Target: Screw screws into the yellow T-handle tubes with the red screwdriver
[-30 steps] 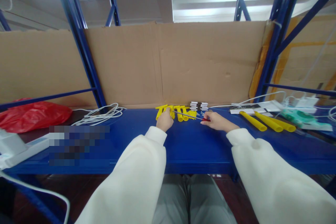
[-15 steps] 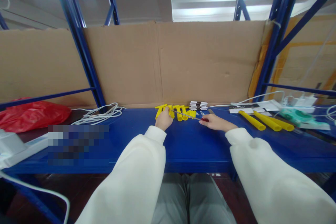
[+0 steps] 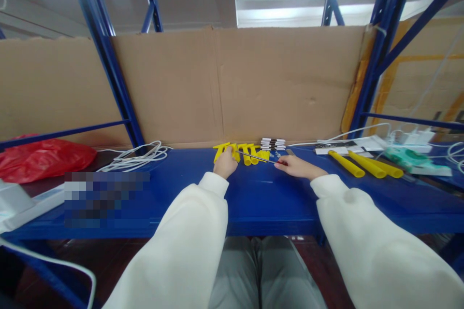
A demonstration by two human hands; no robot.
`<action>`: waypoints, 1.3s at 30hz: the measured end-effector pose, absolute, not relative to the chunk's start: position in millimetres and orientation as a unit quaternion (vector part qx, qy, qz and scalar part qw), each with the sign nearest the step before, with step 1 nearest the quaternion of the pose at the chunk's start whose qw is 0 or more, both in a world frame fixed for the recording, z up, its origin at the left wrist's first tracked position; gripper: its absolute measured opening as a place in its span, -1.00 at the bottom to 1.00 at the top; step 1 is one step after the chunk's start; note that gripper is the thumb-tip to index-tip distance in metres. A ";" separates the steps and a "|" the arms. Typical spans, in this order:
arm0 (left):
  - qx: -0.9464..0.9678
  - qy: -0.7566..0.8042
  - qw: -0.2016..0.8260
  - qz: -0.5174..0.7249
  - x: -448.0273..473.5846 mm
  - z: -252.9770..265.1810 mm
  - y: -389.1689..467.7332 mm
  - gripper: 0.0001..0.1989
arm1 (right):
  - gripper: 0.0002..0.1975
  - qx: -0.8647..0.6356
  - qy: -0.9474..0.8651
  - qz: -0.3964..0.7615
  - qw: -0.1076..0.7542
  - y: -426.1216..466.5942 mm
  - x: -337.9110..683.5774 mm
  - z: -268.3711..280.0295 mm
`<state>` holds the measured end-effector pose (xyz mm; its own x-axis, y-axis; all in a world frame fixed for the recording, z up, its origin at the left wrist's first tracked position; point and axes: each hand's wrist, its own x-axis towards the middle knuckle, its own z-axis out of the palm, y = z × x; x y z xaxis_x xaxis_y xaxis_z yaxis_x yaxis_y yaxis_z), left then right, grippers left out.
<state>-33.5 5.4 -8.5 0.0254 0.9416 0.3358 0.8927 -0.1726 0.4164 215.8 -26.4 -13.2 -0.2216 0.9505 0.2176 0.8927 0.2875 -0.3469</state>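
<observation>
My right hand [image 3: 295, 167] is closed round a screwdriver [image 3: 255, 157]; its long metal shaft runs left towards my other hand, and its handle is mostly hidden by the fingers. A yellow plastic piece [image 3: 234, 153] is gripped in my left hand [image 3: 225, 164], with the shaft's tip at or very near it. Just right of that hand, several yellow tube-shaped parts [image 3: 247, 155] lie side by side. Behind the shaft are a stack of small white-and-dark pieces [image 3: 273, 144] and some tiny metal bits [image 3: 277, 154], probably screws.
Several long yellow tubes [image 3: 368, 164] lie to the right on the blue shelf [image 3: 268, 203]. A coiled white cable [image 3: 145, 157] and a red bag [image 3: 47, 157] are at left. A cardboard sheet [image 3: 275, 82] stands behind, between blue posts [image 3: 119, 82].
The view has shifted very slightly. The right fingers have turned a little on the screwdriver, so less of its red handle shows. My left hand stays in place on the yellow piece.
</observation>
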 end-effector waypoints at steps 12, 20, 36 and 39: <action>0.720 0.633 0.041 0.281 -33.4 -10.0 6.3 -0.61 | -0.74 -0.590 -0.775 0.071 0.215 -25.1 218.4 -18.6; 0.719 0.637 0.039 0.274 -33.5 -8.9 5.3 -0.61 | -0.65 -0.590 -0.782 0.054 0.193 -27.3 218.0 -14.0; 0.716 0.640 0.049 0.275 -34.6 -9.7 9.0 -0.64 | -0.53 -0.582 -0.782 0.104 0.197 -24.0 221.4 -18.0; 0.719 0.636 0.052 0.277 -34.6 -9.5 8.7 -0.65 | -0.62 -0.591 -0.775 0.090 0.205 -25.2 220.3 -17.6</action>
<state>-34.6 8.7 -9.5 0.0381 0.9427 0.3316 0.8846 -0.1862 0.4276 220.3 -25.2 -17.6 -0.2182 0.9527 0.2115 0.8791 0.2860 -0.3813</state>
